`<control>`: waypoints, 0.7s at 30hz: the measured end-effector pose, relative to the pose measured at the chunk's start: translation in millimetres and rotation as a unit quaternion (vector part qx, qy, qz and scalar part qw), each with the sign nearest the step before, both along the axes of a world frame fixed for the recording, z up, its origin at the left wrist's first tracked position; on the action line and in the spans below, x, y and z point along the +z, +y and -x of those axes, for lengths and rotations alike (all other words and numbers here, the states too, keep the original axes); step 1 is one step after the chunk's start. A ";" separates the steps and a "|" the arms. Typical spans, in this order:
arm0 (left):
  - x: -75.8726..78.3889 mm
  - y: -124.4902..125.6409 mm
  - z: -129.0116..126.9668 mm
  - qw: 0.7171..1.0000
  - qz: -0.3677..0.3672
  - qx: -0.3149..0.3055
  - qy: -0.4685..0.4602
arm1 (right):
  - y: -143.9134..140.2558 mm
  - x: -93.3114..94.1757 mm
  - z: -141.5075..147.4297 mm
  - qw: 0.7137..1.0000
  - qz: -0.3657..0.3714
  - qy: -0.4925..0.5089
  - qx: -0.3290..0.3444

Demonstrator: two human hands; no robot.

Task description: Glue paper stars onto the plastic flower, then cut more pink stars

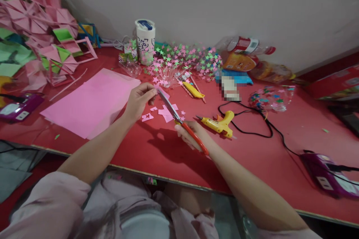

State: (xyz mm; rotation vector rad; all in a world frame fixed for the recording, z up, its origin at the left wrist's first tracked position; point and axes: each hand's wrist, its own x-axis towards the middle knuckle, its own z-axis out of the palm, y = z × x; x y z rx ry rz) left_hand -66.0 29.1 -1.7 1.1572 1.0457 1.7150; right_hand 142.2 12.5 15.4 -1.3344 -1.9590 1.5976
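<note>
My right hand (193, 134) is wrapped around the red handles of a pair of scissors (196, 139), whose blades point up and left. The fingers of my left hand (140, 99) are pinched on a small piece of pink paper (164, 91) beside the blade tips. The blades partly cover that piece. Below them on the red table (131, 145) lie cut pink scraps (168, 114), one with a star-shaped hole, and little pink stars (183, 112). Large pink paper sheets (95, 101) lie left of my left hand.
A yellow glue gun (218, 123) with a black cord lies right of the scissors. Behind stand a white tumbler (146, 41) and a heap of pink and green stars (185, 59). Folded paper pieces (36, 18) pile at far left; purple power strips (327, 171) sit at both sides.
</note>
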 end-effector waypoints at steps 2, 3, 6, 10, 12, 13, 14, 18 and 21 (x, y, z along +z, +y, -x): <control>-0.2 -0.7 -1.0 1.000 -0.007 -0.004 -0.004 | 0.3 -1.3 0.1 1.000 -0.001 0.002 0.003; -0.2 -1.1 -1.6 1.000 -0.009 -0.005 -0.006 | 0.3 -1.8 0.0 1.000 -0.001 0.003 0.004; 0.5 -2.5 -3.4 1.000 -0.009 -0.003 -0.011 | 0.3 -2.9 -0.8 1.000 0.002 0.000 0.007; 1.3 -4.0 -4.9 1.000 -0.005 -0.012 -0.014 | 0.6 -2.4 -2.8 1.000 -0.001 -0.006 0.021; 1.2 -4.2 -4.9 1.000 -0.003 -0.018 -0.014 | 0.9 -0.8 -4.0 1.000 0.000 -0.006 0.030; 1.1 -4.2 -4.8 1.000 -0.001 -0.020 -0.014 | 1.0 0.1 -4.5 0.999 0.000 -0.005 0.034; 0.8 -4.1 -4.5 1.000 0.002 -0.022 -0.013 | 1.1 1.0 -4.9 0.999 0.001 -0.005 0.038; -1.1 -2.9 -4.1 1.000 0.007 -0.023 -0.008 | 0.7 1.3 -4.4 0.999 0.007 -0.002 0.033; -2.8 -2.4 -5.8 1.000 0.005 -0.019 -0.010 | -0.8 -1.2 -2.1 1.000 0.019 0.011 0.023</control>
